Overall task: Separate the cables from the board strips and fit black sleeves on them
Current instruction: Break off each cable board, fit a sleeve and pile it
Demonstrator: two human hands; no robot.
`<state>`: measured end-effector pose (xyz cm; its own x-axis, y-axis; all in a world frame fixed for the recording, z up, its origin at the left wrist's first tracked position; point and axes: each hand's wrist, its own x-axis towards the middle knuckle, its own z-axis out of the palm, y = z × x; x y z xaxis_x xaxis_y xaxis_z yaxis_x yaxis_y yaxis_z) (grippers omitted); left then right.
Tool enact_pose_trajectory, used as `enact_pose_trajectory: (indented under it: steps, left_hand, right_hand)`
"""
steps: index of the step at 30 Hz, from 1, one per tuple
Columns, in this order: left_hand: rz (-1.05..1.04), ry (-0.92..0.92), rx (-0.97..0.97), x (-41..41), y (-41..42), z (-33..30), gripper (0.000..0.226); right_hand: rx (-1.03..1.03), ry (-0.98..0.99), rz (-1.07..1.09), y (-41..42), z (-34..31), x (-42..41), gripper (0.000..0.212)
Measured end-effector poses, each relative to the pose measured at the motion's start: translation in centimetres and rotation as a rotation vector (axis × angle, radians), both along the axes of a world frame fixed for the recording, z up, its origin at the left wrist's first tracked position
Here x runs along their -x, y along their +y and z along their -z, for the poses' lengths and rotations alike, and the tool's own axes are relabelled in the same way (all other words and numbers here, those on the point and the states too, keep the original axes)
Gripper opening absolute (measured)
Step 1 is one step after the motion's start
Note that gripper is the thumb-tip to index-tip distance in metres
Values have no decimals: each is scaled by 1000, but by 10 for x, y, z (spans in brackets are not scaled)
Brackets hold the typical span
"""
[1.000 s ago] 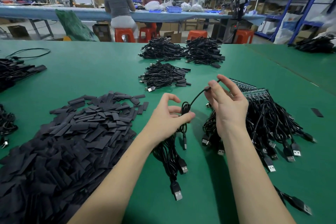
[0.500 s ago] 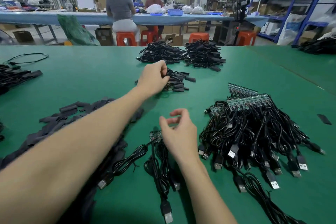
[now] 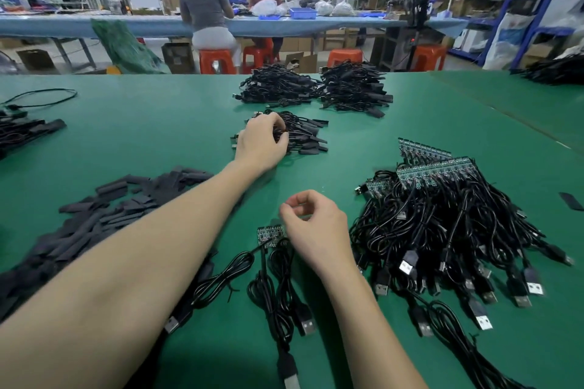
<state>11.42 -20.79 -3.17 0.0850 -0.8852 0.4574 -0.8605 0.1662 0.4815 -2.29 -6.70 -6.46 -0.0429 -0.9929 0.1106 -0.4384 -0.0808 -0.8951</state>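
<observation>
My left hand (image 3: 262,144) reaches far forward onto a small pile of sleeved cables (image 3: 305,134), its fingers curled round cables at the pile's left side. My right hand (image 3: 313,226) hovers near the middle of the table with loosely curled fingers, thumb close to the forefinger, and nothing visible in it. Just left of it lies a short green board strip (image 3: 269,235) with a few black USB cables (image 3: 278,290) trailing toward me. A large heap of board strips with cables (image 3: 442,218) lies to the right. Loose black sleeves (image 3: 104,215) are heaped at the left.
Two bigger piles of sleeved cables (image 3: 316,90) sit at the far middle of the green table (image 3: 158,136). More black cables (image 3: 22,133) lie at the left edge, and one stray sleeve (image 3: 570,200) at the right. People sit at a blue bench beyond.
My left hand has carried a cable from in front of me out to the small sleeved pile. My right hand has let go and dropped beside the short board strip.
</observation>
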Motion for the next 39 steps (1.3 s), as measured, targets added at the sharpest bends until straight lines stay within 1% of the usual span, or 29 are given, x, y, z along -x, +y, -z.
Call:
enact_pose_trajectory:
  steps: [2,3,5,7,9,11,13,14,15,18,20,21,23,25,27,30,32,35,36,39]
  left_hand:
    - [20,139,10,6,23,-4,9]
    - [28,227,4,10,36,-5,7]
    - [49,378,-27,17,63,-6,8]
    - [90,452,-77,21,89,-4,9]
    - [136,495,-135,21,108,-1,10]
    - [164,519,-200,19,121,0,10]
    - [173,522,-237,14,127,1,10]
    - [173,529,-244,9,129,1,10]
    - [171,543,-248,5,129,1,10]
    - [151,585,-279,-10,130,2,10]
    - [162,624,-366,-17,131,4,14]
    - [175,670,-440,-20,132,5,18]
    - [218,845,-568,-20,136,6,23]
    - [297,1038,-609,-17,139,4,32]
    - [388,1133,-609,-11,140,0,45]
    - [451,1142,-555,-1,141,-1,49]
    - [406,1138,-496,3,140,0,40]
    - [308,1135,-421,4,140,2,13]
    - [278,1123,-395,4,141,2,10]
    - [213,1081,-334,2,141,0,11]
  right_hand:
    - [-2,49,-11,2,-8,5,10]
    - [-17,109,-8,2,-11,8,10]
    - [-96,311,-16,3,-20,15,13]
    - [-219,445,-86,5,-27,17,24]
    - [-300,472,-155,9,-33,15,37]
    - [-335,461,-191,12,-33,11,40]
    - [-345,402,-211,13,-30,11,35]
    - [-351,324,-221,14,-29,12,30]
    - [-364,204,-228,13,-30,15,25]
    - [-396,-264,-252,11,-32,25,16]
    - [-353,-498,-274,10,-36,32,15]
    - [-326,-576,-285,10,-37,36,15]
    - [-276,-705,-324,9,-38,42,17]
    - [-272,-801,-384,9,-40,46,19]
    - [-280,-841,-430,10,-40,48,19]
    - [-281,-810,-452,12,-38,44,19]
    - [-283,-748,-442,13,-37,43,18]
    - [-294,-674,-460,13,-36,45,17]
    - [-303,-653,-475,13,-37,46,17]
    - [-352,-638,-509,13,-38,45,18]
